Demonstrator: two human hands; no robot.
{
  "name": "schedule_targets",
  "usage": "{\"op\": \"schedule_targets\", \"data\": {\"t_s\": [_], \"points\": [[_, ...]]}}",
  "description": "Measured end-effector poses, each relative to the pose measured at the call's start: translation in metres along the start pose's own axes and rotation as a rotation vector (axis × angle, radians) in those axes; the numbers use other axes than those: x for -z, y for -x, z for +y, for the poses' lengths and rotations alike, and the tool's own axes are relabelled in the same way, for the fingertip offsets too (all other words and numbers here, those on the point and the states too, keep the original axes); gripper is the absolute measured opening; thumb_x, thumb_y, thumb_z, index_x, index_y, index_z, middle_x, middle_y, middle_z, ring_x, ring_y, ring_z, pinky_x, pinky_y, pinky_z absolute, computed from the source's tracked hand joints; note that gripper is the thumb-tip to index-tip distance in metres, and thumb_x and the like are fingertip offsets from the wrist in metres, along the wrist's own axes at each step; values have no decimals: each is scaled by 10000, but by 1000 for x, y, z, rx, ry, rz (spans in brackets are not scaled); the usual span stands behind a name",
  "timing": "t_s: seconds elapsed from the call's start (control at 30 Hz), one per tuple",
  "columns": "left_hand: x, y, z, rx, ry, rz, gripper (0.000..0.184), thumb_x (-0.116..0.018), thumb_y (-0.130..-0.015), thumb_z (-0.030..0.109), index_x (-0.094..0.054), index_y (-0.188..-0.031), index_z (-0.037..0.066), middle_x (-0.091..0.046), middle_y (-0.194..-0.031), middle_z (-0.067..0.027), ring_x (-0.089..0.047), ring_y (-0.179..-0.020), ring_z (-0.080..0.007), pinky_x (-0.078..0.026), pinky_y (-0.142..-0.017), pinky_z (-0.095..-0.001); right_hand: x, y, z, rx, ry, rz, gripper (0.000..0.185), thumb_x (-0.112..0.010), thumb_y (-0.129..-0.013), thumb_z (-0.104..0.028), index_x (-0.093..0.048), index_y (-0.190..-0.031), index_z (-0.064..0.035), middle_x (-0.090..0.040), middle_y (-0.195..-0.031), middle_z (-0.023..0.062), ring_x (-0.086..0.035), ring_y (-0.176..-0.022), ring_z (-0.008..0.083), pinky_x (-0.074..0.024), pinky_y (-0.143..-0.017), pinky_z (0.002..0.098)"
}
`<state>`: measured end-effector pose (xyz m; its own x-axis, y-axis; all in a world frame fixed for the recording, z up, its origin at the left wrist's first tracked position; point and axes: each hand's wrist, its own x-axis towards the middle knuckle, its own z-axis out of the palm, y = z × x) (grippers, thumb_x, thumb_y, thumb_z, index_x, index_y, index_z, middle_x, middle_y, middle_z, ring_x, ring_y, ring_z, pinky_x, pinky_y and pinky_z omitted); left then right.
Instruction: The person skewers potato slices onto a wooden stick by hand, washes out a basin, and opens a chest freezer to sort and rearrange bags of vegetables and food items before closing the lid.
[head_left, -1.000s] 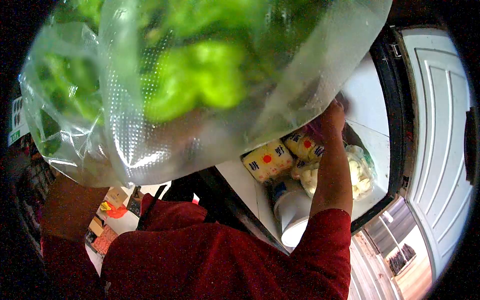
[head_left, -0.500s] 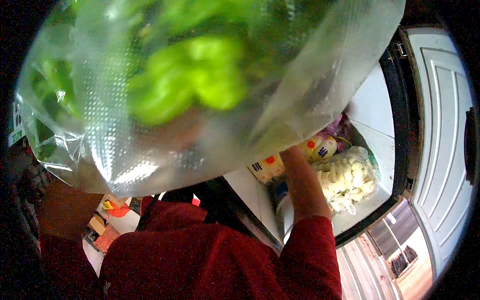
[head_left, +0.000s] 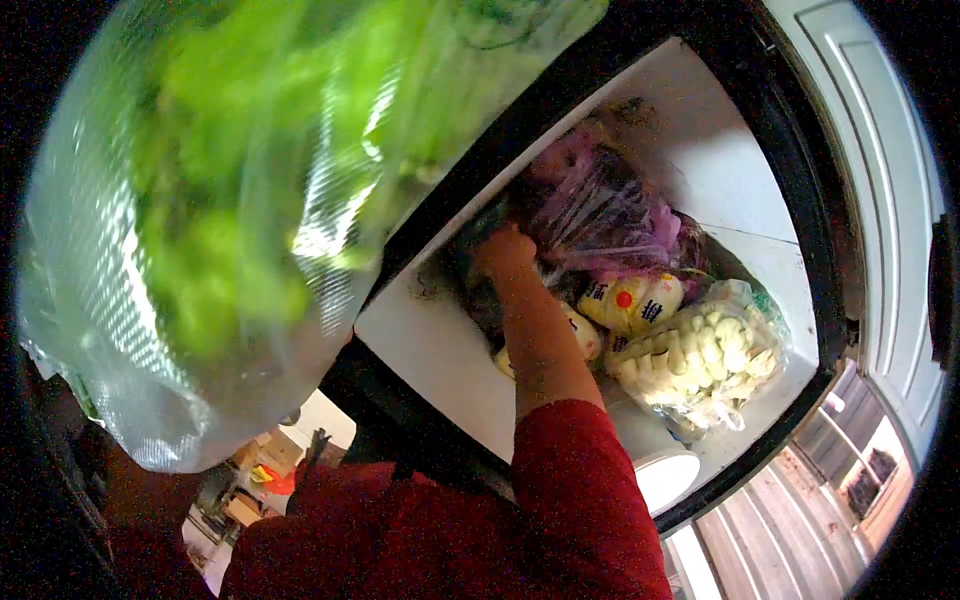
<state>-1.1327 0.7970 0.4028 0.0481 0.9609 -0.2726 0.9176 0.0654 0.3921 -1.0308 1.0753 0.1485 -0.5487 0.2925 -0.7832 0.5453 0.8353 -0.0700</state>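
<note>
A clear plastic bag of green vegetables (head_left: 230,200) fills the upper left, close to the camera and blurred. My left forearm (head_left: 150,495) rises behind its lower end; the bag hangs in the air on that hand, whose fingers are hidden. My right hand (head_left: 508,252) reaches down into a white-lined chest (head_left: 430,370), fingers curled at a dark patch beside a purple plastic bag (head_left: 610,215). What they grip there is hidden. Under and beside my right forearm lie yellow-and-white printed packs (head_left: 632,303). A clear bag of pale, finger-like pieces (head_left: 700,355) sits to their right.
A white round container (head_left: 665,478) stands at the chest's near corner. The chest's black rim (head_left: 425,425) surrounds the opening. A white panelled door (head_left: 860,140) is at the right, above a wooden floor (head_left: 770,530). Boxes and a red item (head_left: 275,480) show at lower left.
The bag of green vegetables has swung left, uncovering the chest's inside and the purple bag. My right hand has moved left and farther in, away from the printed packs.
</note>
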Motion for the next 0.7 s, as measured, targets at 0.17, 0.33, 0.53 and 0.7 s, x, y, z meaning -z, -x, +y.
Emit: {"op": "schedule_targets", "data": {"t_s": [0.17,0.33,0.53,0.7], "points": [[7,-6,5,0,-14,-54,178,-634,-631,121,-614,-802,80,-582,-963,-129,-550,-964,-331,-438,-893,-501,-5,4,1,18,-29,104,534,-532,-830,-461,-595,-1201,-81,-494,-1314,150,-580,-1085,268,-487,-863,397],[23,-15,7,15,-24,-122,215,-640,-630,105,-627,-842,79,-592,-1000,-133,-554,-987,-336,-434,-912,-508,-25,-26,8,78,-105,110,376,-540,-821,-328,-657,-1070,-72,-599,-1160,151,-601,-1046,284,-507,-827,384],[44,-26,17,59,-10,-293,262,-647,-628,85,-643,-890,78,-604,-1043,-137,-558,-1014,-342,-428,-934,-517,-45,-58,19,125,-235,177,311,-506,-836,-252,-664,-998,-40,-633,-1072,156,-618,-974,326,-516,-799,396],[33,-32,21,447,430,-369,222,-631,-644,120,-635,-864,93,-599,-1057,-126,-546,-1030,-335,-410,-945,-515,-56,-68,43,284,-163,348,225,-553,-826,-179,-675,-960,-45,-651,-1012,141,-634,-886,279,-507,-749,377]]}}
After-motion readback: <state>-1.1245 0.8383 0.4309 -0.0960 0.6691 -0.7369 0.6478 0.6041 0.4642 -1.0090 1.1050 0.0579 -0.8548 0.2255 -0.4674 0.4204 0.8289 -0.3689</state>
